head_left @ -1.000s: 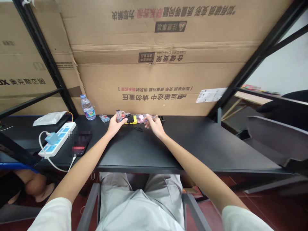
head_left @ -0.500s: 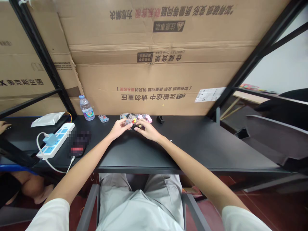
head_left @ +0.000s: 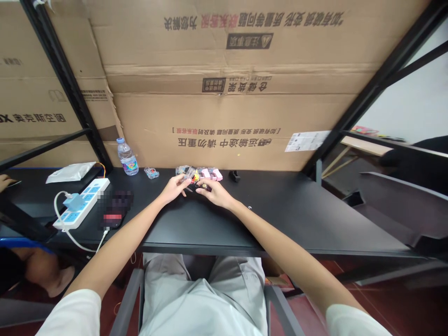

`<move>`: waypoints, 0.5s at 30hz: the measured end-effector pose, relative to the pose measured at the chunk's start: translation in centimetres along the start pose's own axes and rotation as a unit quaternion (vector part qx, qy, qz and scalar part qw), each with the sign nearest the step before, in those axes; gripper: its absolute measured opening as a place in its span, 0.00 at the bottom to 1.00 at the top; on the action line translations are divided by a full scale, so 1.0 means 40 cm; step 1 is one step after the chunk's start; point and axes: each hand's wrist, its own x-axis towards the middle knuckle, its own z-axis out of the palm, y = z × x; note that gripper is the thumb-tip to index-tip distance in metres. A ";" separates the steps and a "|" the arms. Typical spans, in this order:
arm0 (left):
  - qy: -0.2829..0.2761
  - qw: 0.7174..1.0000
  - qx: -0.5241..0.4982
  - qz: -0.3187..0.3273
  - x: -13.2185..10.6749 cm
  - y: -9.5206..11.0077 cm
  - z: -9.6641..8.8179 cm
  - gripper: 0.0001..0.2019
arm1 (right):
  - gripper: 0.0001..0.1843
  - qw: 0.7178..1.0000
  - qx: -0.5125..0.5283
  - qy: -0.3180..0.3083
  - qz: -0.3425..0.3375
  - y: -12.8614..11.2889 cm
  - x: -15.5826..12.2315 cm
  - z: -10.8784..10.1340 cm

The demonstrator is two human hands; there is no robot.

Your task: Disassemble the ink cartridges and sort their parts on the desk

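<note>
Looks out from the wearer's head, forward and down, over pale grey cloth trousers [head_left: 241, 280] low in the frame. Faces a brown cardboard sheet with upside-down print [head_left: 224, 109], nearly square-on, beyond a flat black tabletop [head_left: 280, 210]. Sits nearest to the short white cloth sleeves [head_left: 77, 312] and trousers, farther from the bare left hand [head_left: 173, 189] and bare right hand [head_left: 215, 191], small near mid-frame. Spreads wide enough to catch slanting black metal posts [head_left: 66, 80] on both sides.
</note>
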 end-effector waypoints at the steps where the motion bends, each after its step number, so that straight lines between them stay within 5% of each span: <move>1: 0.001 1.000 0.000 0.000 0.000 -0.001 0.001 0.27 | 0.15 1.000 -0.001 -0.001 0.000 -0.001 0.000 -0.001; 11: 0.019 0.999 -0.026 -0.007 0.002 0.007 0.015 0.29 | 0.19 0.996 0.042 0.071 0.032 -0.016 0.012 -0.027; 15: 0.017 1.000 -0.017 -0.006 -0.003 0.013 0.020 0.28 | 0.19 0.997 0.035 0.046 0.045 -0.014 0.015 -0.030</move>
